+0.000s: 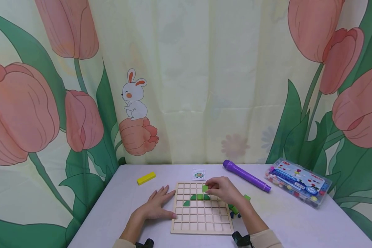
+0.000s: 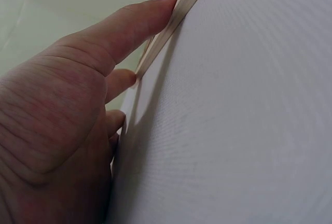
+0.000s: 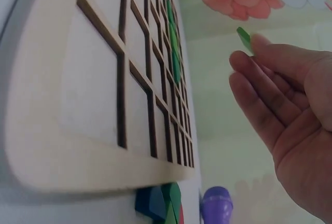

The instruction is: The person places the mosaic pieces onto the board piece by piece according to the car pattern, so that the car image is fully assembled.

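Right hand: we see our right hand [image 1: 224,190] pinching a small green tile [image 1: 205,188] at the fingertips, above the upper rows of the wooden grid board [image 1: 201,227].
Left hand: our left hand [image 1: 157,205] lies flat on the table [image 1: 117,206], fingers straight, thumb against the board's left edge, holding nothing.
Board: we count four green pieces [image 1: 199,197] already seated, just below the held tile.
Loose pieces: a small heap [image 1: 235,208] sits beside the board's right edge.
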{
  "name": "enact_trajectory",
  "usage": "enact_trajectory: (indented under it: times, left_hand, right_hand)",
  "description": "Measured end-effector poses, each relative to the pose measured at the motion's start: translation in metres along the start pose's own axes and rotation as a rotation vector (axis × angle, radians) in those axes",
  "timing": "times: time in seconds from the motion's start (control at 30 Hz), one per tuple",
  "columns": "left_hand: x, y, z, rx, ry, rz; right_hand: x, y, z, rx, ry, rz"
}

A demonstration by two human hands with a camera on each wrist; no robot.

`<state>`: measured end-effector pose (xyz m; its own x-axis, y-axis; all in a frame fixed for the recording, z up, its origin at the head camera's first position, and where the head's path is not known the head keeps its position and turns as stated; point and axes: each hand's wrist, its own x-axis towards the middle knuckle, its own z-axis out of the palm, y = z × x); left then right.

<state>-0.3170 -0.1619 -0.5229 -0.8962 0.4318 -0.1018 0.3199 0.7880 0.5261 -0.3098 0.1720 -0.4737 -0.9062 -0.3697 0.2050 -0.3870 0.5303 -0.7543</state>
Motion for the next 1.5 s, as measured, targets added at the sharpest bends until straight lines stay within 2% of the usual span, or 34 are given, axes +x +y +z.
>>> enact_trajectory:
  times: [0.2,0.57,0.97,1.5]
  left_hand:
    - [0.0,0.0,-0.001,-0.001,-0.002,0.002]
    - [0.0,0.0,0.0,0.007,-0.01,-0.015]
    - [0.001,-0.001,0.0,0.011,-0.012,-0.003]
    - [0.001,-0.001,0.0,0.0,-0.017,-0.005]
  right_hand:
    - [0.005,-0.007,0.01,0.016,-0.034,-0.019]
    - [0.012,-0.017,0.028,-0.009,-0.09,0.003]
    - [0.011,-0.013,0.044,-0.042,-0.132,0.051]
    - [0.01,-0.01,0.051,-0.061,-0.173,0.072]
